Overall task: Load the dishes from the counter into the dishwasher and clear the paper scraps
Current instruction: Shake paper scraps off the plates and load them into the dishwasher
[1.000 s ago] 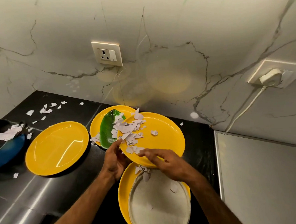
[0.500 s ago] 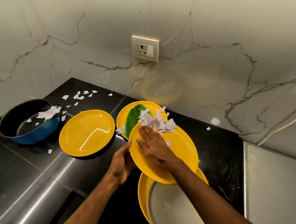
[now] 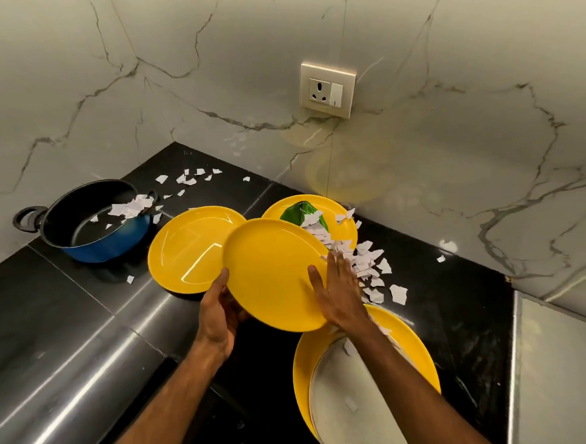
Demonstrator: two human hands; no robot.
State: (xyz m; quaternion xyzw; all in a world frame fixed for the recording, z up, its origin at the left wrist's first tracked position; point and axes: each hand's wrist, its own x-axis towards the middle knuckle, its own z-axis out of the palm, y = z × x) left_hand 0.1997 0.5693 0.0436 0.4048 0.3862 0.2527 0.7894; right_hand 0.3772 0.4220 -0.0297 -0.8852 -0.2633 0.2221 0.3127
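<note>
**Yellow Plate Held Above the Worktop**

The left hand (image 3: 218, 315) gripped the near-left rim of a yellow plate (image 3: 274, 274), with the thumb on top and the rest of the hand wrapped beneath. It held the plate above the worktop (image 3: 68, 321). The right hand (image 3: 339, 294) lay along the plate's right rim, its fingers (image 3: 339, 267) straight and pressed together and its thumb on the plate's face. A heap of paper scraps (image 3: 366, 268) lay just beside that rim, spread over the worktop and a green dish (image 3: 301, 211). More lay in the blue pot (image 3: 93, 227) at the left.
</note>
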